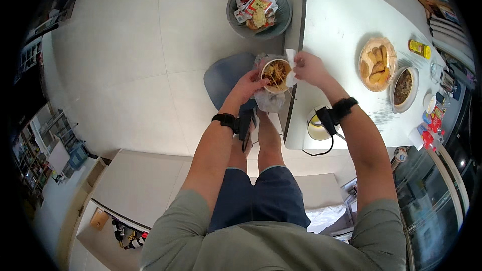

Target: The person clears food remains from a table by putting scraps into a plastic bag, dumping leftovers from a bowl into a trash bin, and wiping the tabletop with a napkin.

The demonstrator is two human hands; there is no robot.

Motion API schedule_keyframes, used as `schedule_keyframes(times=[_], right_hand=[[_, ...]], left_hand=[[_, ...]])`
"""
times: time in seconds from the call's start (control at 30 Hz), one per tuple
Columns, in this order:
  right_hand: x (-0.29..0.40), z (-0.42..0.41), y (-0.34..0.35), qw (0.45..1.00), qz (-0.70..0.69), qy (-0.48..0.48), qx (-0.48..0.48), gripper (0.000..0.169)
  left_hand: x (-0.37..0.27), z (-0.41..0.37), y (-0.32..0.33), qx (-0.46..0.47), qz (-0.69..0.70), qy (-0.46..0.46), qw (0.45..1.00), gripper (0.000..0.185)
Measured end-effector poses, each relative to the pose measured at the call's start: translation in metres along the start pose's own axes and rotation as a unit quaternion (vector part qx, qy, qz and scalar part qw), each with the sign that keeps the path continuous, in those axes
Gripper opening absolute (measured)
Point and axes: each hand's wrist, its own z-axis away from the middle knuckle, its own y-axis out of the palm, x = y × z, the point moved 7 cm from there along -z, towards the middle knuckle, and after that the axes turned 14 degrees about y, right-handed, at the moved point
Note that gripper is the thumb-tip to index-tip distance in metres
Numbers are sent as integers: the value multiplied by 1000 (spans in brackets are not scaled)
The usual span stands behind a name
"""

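My left hand [249, 86] grips the near left side of a round tub of food [276, 73], its thumb over the rim. Thin wooden sticks lean in the tub, and a clear plastic bag [270, 101] hangs around it. The tub is beside the left edge of the white table [331, 15]. My right hand [309, 68] pinches a crumpled white tissue [291, 68] at the tub's right rim. Below my right hand a white bowl with a yellowish inside [318, 127] stands on the table, partly hidden by the device on my right wrist.
A grey waste bin [260, 32] with wrappers and food scraps stands beyond the tub; a blue-grey stool [226, 79] is at the left. On the table are a plate of fried pieces [377, 64], an oval dish of dark food [403, 89], a yellow-lidded jar [419, 49] and red-capped packages at the right.
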Motion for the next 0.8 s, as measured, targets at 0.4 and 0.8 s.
schedule_keyframes(times=[0.4, 0.8], right_hand=[[-49, 95, 10, 978, -23, 100, -180, 25], [-133, 121, 136, 795, -335, 299, -408, 32]], left_hand=[[9, -7, -14, 64, -188, -47, 979, 76], [26, -5, -10, 149, -193, -114, 963, 73]])
